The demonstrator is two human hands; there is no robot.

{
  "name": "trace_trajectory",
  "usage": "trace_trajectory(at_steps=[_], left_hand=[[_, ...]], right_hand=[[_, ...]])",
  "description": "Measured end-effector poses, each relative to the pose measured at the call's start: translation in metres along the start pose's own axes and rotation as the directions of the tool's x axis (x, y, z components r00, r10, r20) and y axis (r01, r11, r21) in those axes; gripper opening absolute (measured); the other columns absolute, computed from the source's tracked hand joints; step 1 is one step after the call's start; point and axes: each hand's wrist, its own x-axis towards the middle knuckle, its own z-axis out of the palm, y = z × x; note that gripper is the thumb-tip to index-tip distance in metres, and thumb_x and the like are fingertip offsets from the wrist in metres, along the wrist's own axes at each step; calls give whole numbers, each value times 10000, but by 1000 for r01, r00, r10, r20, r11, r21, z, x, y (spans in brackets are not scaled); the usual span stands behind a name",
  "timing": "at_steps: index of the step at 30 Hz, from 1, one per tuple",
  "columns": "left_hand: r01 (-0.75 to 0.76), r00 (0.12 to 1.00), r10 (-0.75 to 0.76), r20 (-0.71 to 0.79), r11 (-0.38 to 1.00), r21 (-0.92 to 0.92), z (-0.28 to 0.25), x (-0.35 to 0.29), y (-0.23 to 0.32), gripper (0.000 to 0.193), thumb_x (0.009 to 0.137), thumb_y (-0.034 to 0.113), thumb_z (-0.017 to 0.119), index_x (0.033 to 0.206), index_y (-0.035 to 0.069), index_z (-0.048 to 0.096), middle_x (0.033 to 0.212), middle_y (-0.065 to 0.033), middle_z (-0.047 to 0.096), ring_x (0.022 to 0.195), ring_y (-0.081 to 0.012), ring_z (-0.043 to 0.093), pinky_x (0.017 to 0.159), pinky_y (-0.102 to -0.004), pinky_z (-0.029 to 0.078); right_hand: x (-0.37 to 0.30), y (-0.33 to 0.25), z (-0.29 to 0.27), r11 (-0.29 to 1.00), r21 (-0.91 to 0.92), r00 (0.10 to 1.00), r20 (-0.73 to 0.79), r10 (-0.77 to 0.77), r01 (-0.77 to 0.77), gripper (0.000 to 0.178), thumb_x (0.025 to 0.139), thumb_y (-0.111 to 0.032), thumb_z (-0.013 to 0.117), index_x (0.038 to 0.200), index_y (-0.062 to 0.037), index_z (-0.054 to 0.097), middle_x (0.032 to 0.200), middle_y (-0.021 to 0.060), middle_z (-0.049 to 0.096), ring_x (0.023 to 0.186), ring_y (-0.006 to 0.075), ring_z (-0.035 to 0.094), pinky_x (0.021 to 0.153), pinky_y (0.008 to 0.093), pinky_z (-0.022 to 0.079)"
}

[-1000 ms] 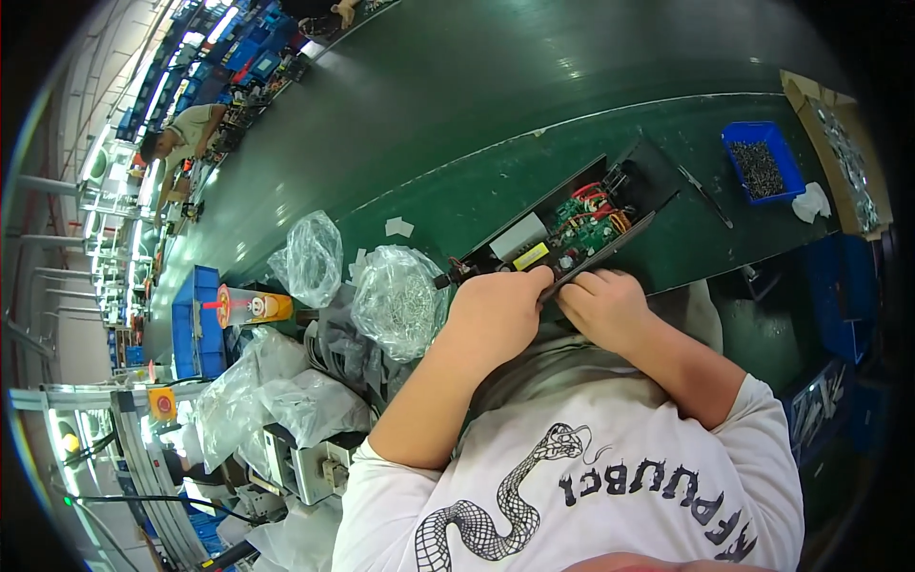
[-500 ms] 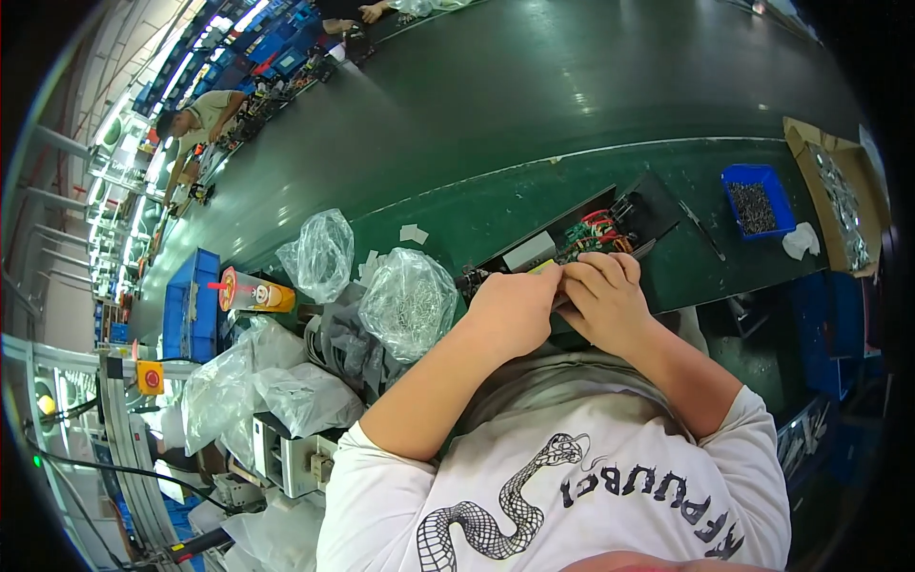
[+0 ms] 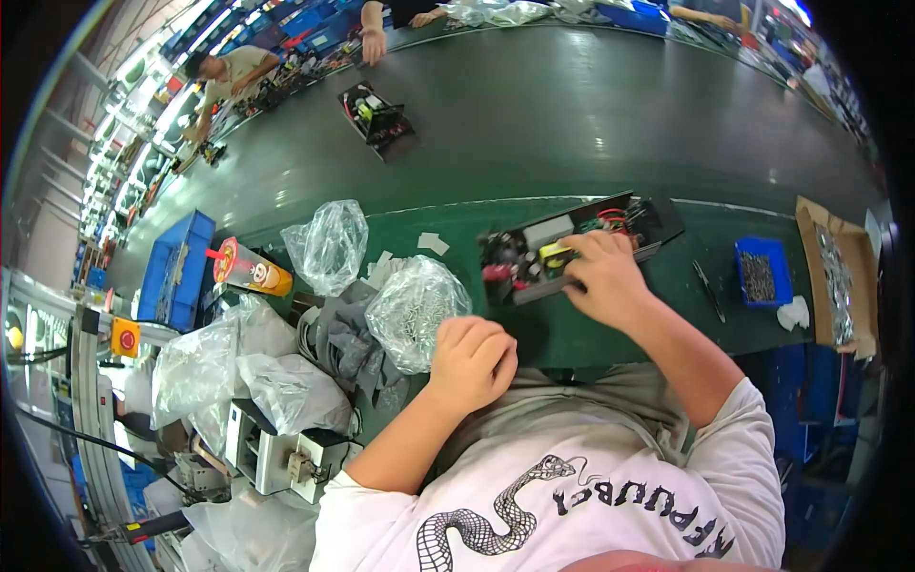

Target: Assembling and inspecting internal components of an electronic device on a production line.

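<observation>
**Inspector:** Currently, where does the work stand?

**Operator:** I have the right hand (image 3: 602,276) laid on the open black chassis (image 3: 572,250), fingers curled down onto its near edge beside a yellow part; whether they pinch anything I cannot tell. The left hand (image 3: 472,360) is loosely fisted, just beside the clear bag of small parts (image 3: 412,310); I cannot see anything in it. The board sits in the case with wiring exposed and no cover on, so I judge assembly is part-way, with fitting and closing left.

**Inspector:** Edges and room?

**Operator:** The chassis lies on the green bench (image 3: 496,219), close under the dark conveyor belt (image 3: 572,114). Bags crowd my left; to my right there is open bench up to the blue screw bin (image 3: 760,272). A second unit (image 3: 377,116) rides the belt, well apart.
</observation>
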Motion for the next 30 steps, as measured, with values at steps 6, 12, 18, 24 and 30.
trace_trajectory(at_steps=[6, 12, 18, 24, 30], left_hand=[[196, 975, -183, 127, 976, -91, 9, -34, -36, 146, 721, 45, 725, 820, 85, 626, 679, -74, 584, 631, -288, 581, 581, -393, 446], [476, 821, -430, 376, 879, -32, 17, -23, -46, 123, 802, 187, 703, 750, 97, 637, 622, -110, 582, 613, -333, 601, 557, -449, 474], [406, 854, -376, 359, 914, -8, 30, -17, -50, 163, 761, 184, 733, 667, 147, 605, 558, -14, 538, 526, -222, 555, 491, -369, 433], [398, 833, -387, 395, 916, 59, 24, -24, -54, 169, 744, 178, 743, 664, 164, 594, 565, 29, 516, 531, -170, 536, 503, -328, 419], [365, 856, -341, 389, 931, 13, 32, -21, -52, 186, 786, 200, 716, 677, 156, 572, 605, 15, 534, 574, -182, 553, 530, -338, 435]], right_hand=[[62, 97, 12, 995, -104, 1000, -15, -1, -1, 236, 662, -179, 781, 836, -74, 661, 1223, 57, 591, 1203, 308, 494, 987, 471, 348], [149, 197, 35, 965, -255, 998, -15, 57, -59, 296, 665, -188, 803, 912, -84, 678, 1238, 73, 579, 1243, 299, 471, 1016, 463, 338], [279, 245, 90, 713, -459, 832, -443, 333, -530, 504, 792, -407, 739, 1217, -160, 628, 1322, 38, 570, 1237, 287, 531, 968, 472, 459], [402, 5, 82, 985, 159, 953, 304, 14, -65, 367, 840, -378, 572, 860, -34, 696, 805, 169, 684, 776, 359, 668, 709, 467, 523], [425, -60, 186, 729, -423, 559, 826, 66, 538, 357, 789, -203, 687, 1138, -148, 739, 1134, 59, 714, 995, 234, 686, 734, 493, 537]])
